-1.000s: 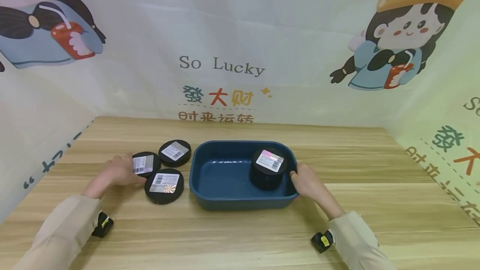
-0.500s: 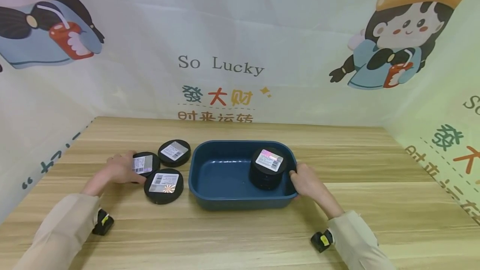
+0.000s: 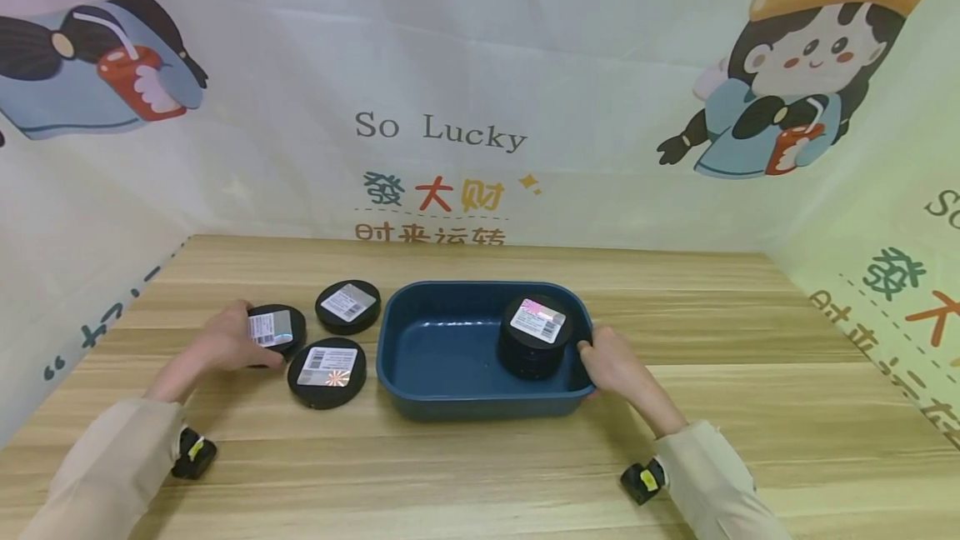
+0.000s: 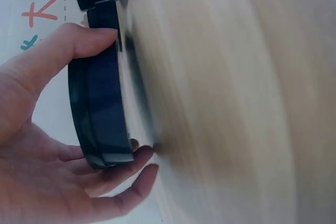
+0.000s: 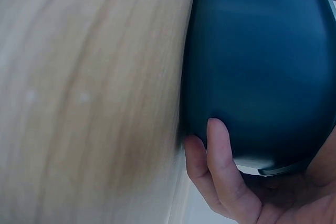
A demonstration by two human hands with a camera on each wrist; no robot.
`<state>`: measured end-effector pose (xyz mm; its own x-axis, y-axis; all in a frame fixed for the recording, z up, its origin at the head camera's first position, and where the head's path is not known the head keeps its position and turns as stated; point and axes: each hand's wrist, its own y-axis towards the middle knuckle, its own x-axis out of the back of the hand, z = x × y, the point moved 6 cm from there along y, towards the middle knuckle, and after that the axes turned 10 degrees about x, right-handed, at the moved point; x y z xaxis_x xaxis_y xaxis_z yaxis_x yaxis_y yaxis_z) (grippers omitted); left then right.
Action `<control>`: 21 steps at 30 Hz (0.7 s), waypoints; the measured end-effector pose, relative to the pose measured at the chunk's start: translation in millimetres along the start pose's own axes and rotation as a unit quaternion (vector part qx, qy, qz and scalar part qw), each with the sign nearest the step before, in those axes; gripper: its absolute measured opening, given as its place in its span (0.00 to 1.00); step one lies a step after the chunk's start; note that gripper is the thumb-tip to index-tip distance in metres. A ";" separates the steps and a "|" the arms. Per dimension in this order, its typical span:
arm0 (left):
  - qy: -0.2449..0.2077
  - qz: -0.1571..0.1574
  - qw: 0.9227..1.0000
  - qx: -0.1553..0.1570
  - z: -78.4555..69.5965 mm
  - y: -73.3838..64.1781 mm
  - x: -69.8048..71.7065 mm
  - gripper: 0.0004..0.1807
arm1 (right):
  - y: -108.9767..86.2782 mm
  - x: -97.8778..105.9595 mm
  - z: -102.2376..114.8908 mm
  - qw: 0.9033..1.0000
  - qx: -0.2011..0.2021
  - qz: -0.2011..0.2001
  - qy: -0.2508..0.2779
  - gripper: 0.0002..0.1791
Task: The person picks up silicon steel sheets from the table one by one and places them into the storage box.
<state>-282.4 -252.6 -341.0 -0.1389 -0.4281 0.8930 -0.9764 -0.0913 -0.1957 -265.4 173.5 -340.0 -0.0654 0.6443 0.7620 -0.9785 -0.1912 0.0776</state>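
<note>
In the head view my left hand (image 3: pixel 232 342) pinches a flat round black case (image 3: pixel 279 330) with a silver-white label, left of the blue tub. The left wrist view shows the thumb on one side of the case's dark rim (image 4: pixel 102 108) and fingers on the other. A narrow gap shows between it and the wood. My right hand (image 3: pixel 615 361) grips the right end of the blue tub (image 3: pixel 450 357), thumb at the rim, fingers against the outer wall (image 5: pixel 262 66). Inside the tub, at the right, stands a stack of black cases (image 3: pixel 534 340), labelled on top.
Two more labelled black cases lie flat on the wooden table (image 3: pixel 480 473): one at the back (image 3: pixel 348 307), one nearer the front (image 3: pixel 327 373), both between my left hand and the tub. A printed cloth (image 3: pixel 450 65) hangs behind the table.
My left hand has moved left with the black case in its grip, widening the space to the other two. The right hand and the tub have stayed in place.
</note>
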 end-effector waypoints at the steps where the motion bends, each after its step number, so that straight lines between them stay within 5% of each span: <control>1: -0.003 -0.007 1.000 -0.004 0.8 -0.4 1.5 0.52 | 0.0 0.0 0.1 1.000 0.001 0.000 0.000 0.11; 11: -0.082 -0.097 0.991 -0.052 2.2 -8.2 16.4 0.51 | 0.6 0.1 0.8 1.000 0.002 0.003 -0.003 0.10; 21: -0.140 -0.142 0.978 -0.066 -7.7 -17.1 22.4 0.53 | 0.1 -0.4 0.0 1.000 -0.001 0.008 0.006 0.11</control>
<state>-270.0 -253.7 -314.5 0.1734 -0.6328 0.7547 -0.9845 -0.1324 0.1151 -265.5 173.2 -340.3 -0.0831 0.6506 0.7548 -0.9778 -0.1996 0.0644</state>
